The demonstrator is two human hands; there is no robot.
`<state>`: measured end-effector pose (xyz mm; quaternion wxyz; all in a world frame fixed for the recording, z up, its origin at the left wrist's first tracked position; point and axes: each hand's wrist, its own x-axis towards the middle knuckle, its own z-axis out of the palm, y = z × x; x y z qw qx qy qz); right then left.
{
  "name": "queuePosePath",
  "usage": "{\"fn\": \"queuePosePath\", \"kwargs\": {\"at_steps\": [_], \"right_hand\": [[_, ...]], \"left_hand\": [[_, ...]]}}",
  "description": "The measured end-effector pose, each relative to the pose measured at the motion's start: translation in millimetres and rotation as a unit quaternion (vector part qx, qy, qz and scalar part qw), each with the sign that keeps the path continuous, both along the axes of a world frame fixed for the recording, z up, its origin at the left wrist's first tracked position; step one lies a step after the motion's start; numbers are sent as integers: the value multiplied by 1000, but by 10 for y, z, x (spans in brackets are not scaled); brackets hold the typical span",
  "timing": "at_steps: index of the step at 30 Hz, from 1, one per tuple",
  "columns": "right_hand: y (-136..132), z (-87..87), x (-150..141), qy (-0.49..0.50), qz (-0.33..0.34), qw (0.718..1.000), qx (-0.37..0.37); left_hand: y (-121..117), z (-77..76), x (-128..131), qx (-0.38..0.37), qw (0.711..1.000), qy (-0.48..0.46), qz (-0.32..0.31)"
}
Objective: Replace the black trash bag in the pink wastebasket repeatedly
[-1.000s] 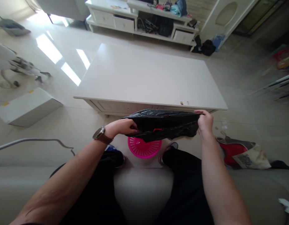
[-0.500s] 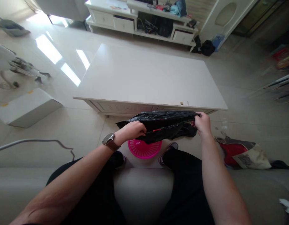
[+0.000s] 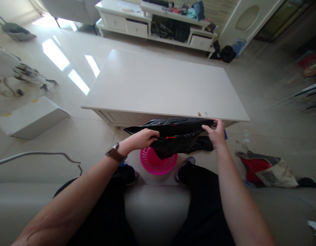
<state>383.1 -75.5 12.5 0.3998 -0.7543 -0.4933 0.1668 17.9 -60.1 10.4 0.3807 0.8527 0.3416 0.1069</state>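
A black plastic garbage bag (image 3: pixel 181 145) with red drawstring bits at its rim is stretched between my hands, its mouth partly open. My left hand (image 3: pixel 144 138), a watch on its wrist, pinches the near rim. At the bag's right corner, my right hand (image 3: pixel 217 134) holds the edge, thumb lying apart over the mouth and some fingers hidden behind the plastic. Below the bag, a pink slotted basket (image 3: pixel 158 169) stands on the floor between my feet. The bag hides the basket's far side.
A long white coffee table (image 3: pixel 163 83) stands just beyond the bag, with small bits near its front edge. A white box (image 3: pixel 32 118) lies on the floor at left. At right rests a red and beige bag (image 3: pixel 268 171). A white TV cabinet (image 3: pixel 137 27) stands behind.
The bag's mouth has opened wider, its near rim pulled apart from the far one. My right thumb has spread to the left, and my left hand has shifted slightly left.
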Motion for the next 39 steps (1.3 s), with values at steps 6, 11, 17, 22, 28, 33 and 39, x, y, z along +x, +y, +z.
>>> {"fn": "queuePosePath", "kwargs": {"at_steps": [6, 11, 17, 22, 28, 33, 39], "right_hand": [[-212, 75, -657, -230, 335, 913, 17], [-142, -108, -591, -150, 423, 890, -74], [-125, -89, -455, -80, 422, 897, -101], [-142, -15, -332, -174, 398, 892, -125], [-140, 53, -107, -265, 284, 897, -212], [-135, -66, 5, -302, 225, 889, -262], [-154, -115, 30, -298, 238, 895, -232]], "left_hand": [[-21, 69, 23, -1, 1000, -11, -17], [38, 55, -40, 3, 1000, -11, 5], [114, 16, -117, 2, 999, -11, 33], [174, -3, -251, 12, 999, 13, 49], [282, -10, -469, 12, 995, 77, 69], [318, -69, -530, -21, 982, 171, 77], [266, -94, -472, -74, 978, 170, 91]]}}
